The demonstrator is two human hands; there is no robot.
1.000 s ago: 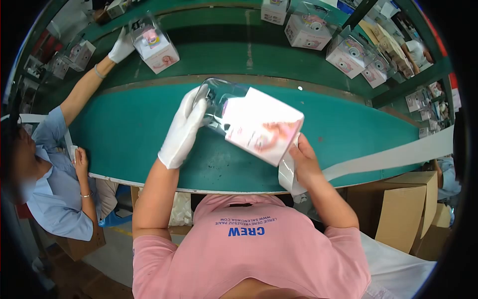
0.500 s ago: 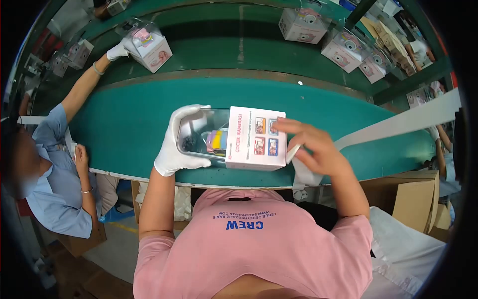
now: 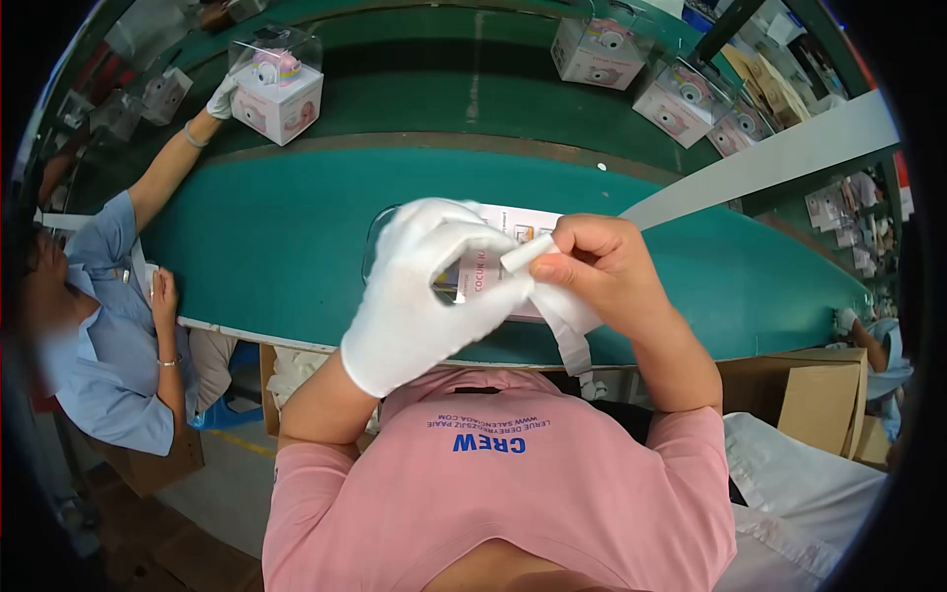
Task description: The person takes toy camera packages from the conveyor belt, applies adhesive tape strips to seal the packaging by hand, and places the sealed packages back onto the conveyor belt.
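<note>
Pinching a curled white strip (image 3: 530, 254) between closed fingers of the bare right hand (image 3: 604, 268), mid-frame; curving the white-gloved left hand (image 3: 414, 286) beside it (cannot tell whether gripping). Partly covering, beneath both, a pink-and-white cardboard-and-clear-plastic box (image 3: 480, 276), over the green tabletop (image 3: 276, 237). Working near similar boxes (image 3: 673, 113), upper right, and a blue-shirted co-worker (image 3: 109, 380), left. No longer cradling the box left-handed, unlike half a second ago.

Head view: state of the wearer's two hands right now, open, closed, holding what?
Left hand: gloved, curled over the box, fingertips near the white strip; cannot tell if gripping.
Right hand: bare, closed, thumb and finger pinching the white strip.
</note>
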